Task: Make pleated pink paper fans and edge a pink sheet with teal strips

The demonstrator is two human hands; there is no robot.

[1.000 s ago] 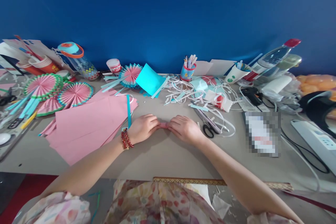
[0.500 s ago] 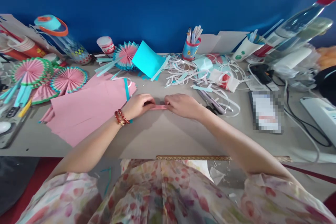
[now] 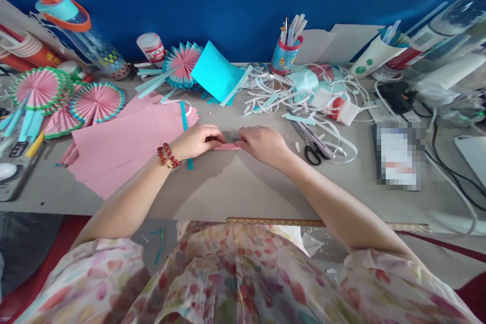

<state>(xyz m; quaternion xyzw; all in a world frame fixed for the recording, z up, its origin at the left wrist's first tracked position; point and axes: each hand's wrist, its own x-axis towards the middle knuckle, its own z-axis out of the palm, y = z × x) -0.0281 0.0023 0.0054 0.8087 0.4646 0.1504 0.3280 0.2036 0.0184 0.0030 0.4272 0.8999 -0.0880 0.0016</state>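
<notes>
Between my hands, just above or on the grey table, is a narrow folded strip of pink paper (image 3: 227, 147). My left hand (image 3: 198, 141) pinches its left end, with a red bead bracelet on the wrist. At the other end my right hand (image 3: 262, 145) grips the strip with thumb and fingers. Pink paper sheets (image 3: 125, 142) lie beside my left forearm, a teal strip (image 3: 184, 115) across their right edge. Scissors (image 3: 313, 153) with black handles rest right of my right hand, next to a grey utility knife (image 3: 317, 142).
Pleated pink paper fans (image 3: 97, 103) lie at the left. Behind my hands are blue paper (image 3: 216, 72), a pen cup (image 3: 285, 54) and tangled white paper strips (image 3: 266, 98). A phone (image 3: 399, 157), cables and bottles occupy the right side. A water bottle (image 3: 91, 43) leans back left.
The camera view has shifted, so the table items sit slightly higher in the picture. My hands still hold the pink strip, and my right hand is a little farther from the scissors.
</notes>
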